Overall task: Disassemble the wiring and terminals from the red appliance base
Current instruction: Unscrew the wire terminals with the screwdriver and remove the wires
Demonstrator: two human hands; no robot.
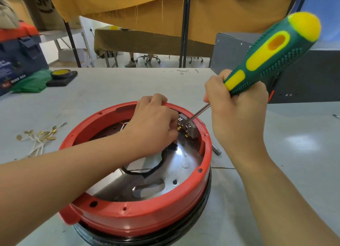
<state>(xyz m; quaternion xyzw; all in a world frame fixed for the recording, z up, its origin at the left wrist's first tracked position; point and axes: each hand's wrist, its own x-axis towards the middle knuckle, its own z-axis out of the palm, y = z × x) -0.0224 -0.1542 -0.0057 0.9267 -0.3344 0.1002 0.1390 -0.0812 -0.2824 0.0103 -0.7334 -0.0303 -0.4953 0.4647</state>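
Observation:
The round red appliance base (139, 216) stands on the grey table with its open side up and a shiny metal plate inside. At its far inner wall sits a grey terminal block (191, 130) with brass terminals. My left hand (152, 128) reaches inside, fingers over the far rim, thumb and fingers pinching at a brass terminal beside the block. My right hand (237, 113) grips a green and yellow screwdriver (272, 54); its steel tip touches the terminal block. A black wire (147, 171) loops across the metal plate.
Several removed white wires with brass terminals (39, 137) lie on the table to the left. A yellow tape roll on a black slab (61, 76), green plastic and a dark toolbox (18, 61) stand far left. A grey metal cabinet (303, 74) stands at right. A small metal bit (216, 151) lies beside the base.

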